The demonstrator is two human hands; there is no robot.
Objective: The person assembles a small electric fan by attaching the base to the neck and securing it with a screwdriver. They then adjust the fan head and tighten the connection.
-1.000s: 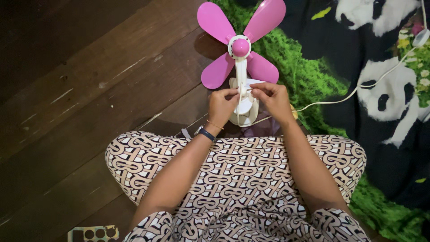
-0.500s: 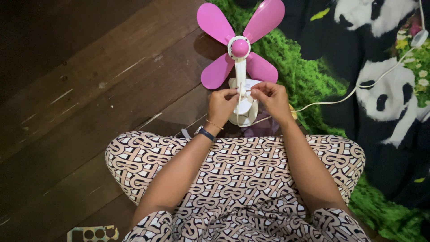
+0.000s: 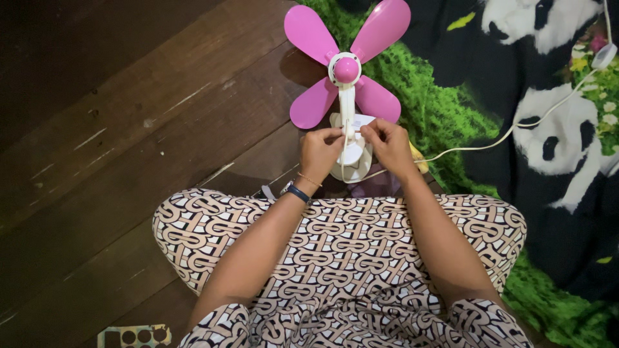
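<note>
Hands meet over the base of a small fan: the left hand and the right hand are both pinched at the fingertips on something thin and pale, a cord or a strip, which hangs down in front of the white stem. What exactly it is I cannot tell, it is too small. The fan lies on the wooden floor, its four pink blades bare, with no guard around them, and its white base is between the two hands, partly hidden by them.

As a judgement, the work on the fan is somewhere in the middle: the blades sit on the hub and the stem is joined to the base, but the thin piece is not yet let go, and the white cable runs loose to the right over the panda blanket.

For room, the floor to the left of the fan is wide. On the right the blanket edge touches the fan, and the cable lies near the right wrist. The knees in patterned cloth close the near side, just behind the base
</note>
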